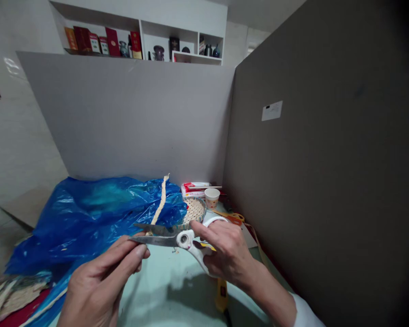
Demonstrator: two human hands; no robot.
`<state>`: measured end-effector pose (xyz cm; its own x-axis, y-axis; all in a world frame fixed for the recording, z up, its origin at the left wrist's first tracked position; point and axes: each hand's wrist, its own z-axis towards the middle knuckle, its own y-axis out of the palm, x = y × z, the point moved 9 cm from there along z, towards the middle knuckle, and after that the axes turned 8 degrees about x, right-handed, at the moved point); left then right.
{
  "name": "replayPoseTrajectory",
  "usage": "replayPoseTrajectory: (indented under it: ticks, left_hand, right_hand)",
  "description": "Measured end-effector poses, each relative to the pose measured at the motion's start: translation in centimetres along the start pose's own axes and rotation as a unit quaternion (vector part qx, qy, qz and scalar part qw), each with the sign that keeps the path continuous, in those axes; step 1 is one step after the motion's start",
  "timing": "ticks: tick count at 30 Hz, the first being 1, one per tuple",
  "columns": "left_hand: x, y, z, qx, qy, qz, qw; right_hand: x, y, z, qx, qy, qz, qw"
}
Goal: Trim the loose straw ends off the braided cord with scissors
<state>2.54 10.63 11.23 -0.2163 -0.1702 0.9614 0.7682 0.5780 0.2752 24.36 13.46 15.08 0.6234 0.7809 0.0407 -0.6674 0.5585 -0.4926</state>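
White-handled scissors [185, 239] are in my right hand [230, 247], its fingers through the handles. Their blades are slightly apart and point left, around the lower part of a pale twisted fibre cord [162, 200]. My left hand [109, 274] is closed, pinching the cord's lower end by the blade tips. From there the cord stands up and leans right, its frayed tip above a blue plastic bag [98, 209]. Another pale strand [49, 306] runs below my left hand; whether it is the same cord I cannot tell.
Behind the scissors sit a round woven basket [195, 210] and a paper cup [211, 198]. A yellow tool with a black cable [221, 295] lies below my right hand. Orange-handled scissors [233, 218] rest at the right. Grey partitions [150, 118] enclose the table's back and right.
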Motion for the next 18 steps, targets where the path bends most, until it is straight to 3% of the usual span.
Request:
replayPoseTrajectory:
  ticks: [7, 12, 15, 18]
  left_hand:
    - [-0.6, -0.6, 0.2, 0.008, -0.024, -0.005, 1.0]
    - [-1.1, -0.3, 1.1, -0.033, -0.043, -0.005, 0.999]
    - [-1.0, 0.0, 0.7, -0.019, -0.068, -0.014, 0.997]
    - [0.2, 1.2, -0.4, -0.037, -0.049, -0.018, 0.998]
  right_hand:
    - [0.6, 0.3, -0.6, -0.009, 0.025, 0.038, 0.999]
    - [1.0, 0.9, -0.8, -0.021, 0.061, 0.095, 0.993]
    - [1.6, 1.5, -0.5, -0.043, 0.145, 0.173, 0.973]
    - [3.2, 2.4, -0.7, -0.047, 0.299, 0.281, 0.911]
